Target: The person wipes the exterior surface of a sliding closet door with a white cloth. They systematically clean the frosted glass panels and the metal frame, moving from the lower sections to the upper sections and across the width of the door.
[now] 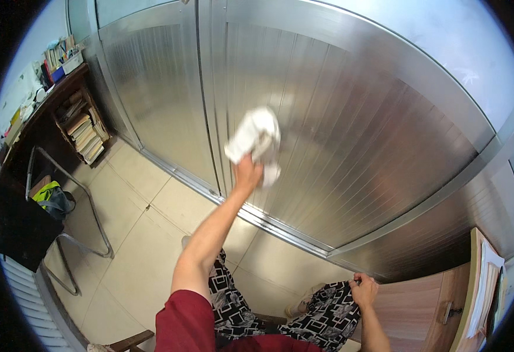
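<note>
My left hand point(248, 174) is raised at arm's length and grips a crumpled white cloth point(255, 139), pressing it against the ribbed metal sliding door point(351, 135) in front of me. My right hand point(364, 289) hangs low at the right, fingers closed on the black-and-white patterned fabric point(327, 311) of my trousers by the knee. My legs in the same patterned fabric show below, above the pale tiled floor point(145, 234).
A dark wooden desk with a shelf of books point(83, 126) stands at the left wall. A metal-framed chair point(63, 205) with a green item sits beside it. A light wooden cabinet point(421, 305) is at the lower right. A door track runs along the floor.
</note>
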The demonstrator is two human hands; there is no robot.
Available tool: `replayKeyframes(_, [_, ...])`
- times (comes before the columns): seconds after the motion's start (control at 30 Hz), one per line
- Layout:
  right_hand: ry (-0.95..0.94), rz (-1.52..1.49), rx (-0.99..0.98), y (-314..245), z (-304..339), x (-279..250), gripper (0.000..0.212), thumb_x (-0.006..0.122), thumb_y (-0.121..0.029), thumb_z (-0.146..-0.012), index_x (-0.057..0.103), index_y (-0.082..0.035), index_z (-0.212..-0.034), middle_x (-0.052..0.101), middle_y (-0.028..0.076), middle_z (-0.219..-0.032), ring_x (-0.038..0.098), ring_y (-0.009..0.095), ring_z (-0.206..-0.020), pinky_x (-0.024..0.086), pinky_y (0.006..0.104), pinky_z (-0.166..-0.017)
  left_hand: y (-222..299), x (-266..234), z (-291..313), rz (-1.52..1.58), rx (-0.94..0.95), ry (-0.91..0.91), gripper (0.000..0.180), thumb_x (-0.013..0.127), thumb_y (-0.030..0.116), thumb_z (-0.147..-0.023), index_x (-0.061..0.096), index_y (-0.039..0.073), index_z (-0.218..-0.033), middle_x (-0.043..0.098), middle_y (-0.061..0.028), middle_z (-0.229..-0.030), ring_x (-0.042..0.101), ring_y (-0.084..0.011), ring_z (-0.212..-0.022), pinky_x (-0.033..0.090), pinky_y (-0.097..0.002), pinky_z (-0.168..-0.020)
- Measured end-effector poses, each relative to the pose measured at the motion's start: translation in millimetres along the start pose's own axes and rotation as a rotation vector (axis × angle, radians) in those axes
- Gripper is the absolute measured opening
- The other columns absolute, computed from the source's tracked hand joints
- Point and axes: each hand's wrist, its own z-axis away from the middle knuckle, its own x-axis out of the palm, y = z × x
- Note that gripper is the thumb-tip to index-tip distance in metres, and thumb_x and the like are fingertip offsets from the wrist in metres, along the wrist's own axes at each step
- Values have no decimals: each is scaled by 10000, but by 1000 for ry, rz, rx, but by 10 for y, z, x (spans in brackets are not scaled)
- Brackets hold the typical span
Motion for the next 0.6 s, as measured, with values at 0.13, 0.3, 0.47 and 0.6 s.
replayKeyframes(0.13, [-7, 31, 12, -13, -20, -19, 259, 677, -248, -699, 640, -106, -913, 643, 73, -879, 565, 266, -908, 378, 377, -857, 1104, -320, -1224, 152, 416, 266, 696, 674, 108, -727, 346, 34, -1337, 478, -194, -1252, 458, -334, -1158, 346, -407, -990])
replayKeyframes(0.3, [-3, 40, 36, -37, -25, -38, 244, 673, -248, -701, 639, -115, -903, 637, 82, -866, 564, 274, -900, 381, 381, -853, 935, -83, -1196, -215, 403, 319, 760, 668, 97, -671, 327, 76, -1350, 322, -227, -1338, 270, -408, -1258, 250, -471, -1039])
replayKeyframes(0.47, [4, 21, 0, -112, -57, 42, 239, 680, -253, -695, 637, -110, -881, 640, 63, -832, 568, 256, -888, 387, 375, -847, -364, 215, 110, -212, 95, 197, 470, 617, 97, -712, 510, 48, -1167, 518, -214, -1135, 475, -384, -1079, 367, -446, -932])
replayKeyframes(0.6, [-9, 21, 6, -88, -70, 27, 236, 682, -252, -696, 643, -112, -882, 636, 106, -856, 563, 288, -890, 392, 389, -840, -524, -72, 78, -48, -57, 77, 334, 569, 115, -776, 574, 42, -1102, 620, -214, -970, 586, -373, -947, 454, -409, -833])
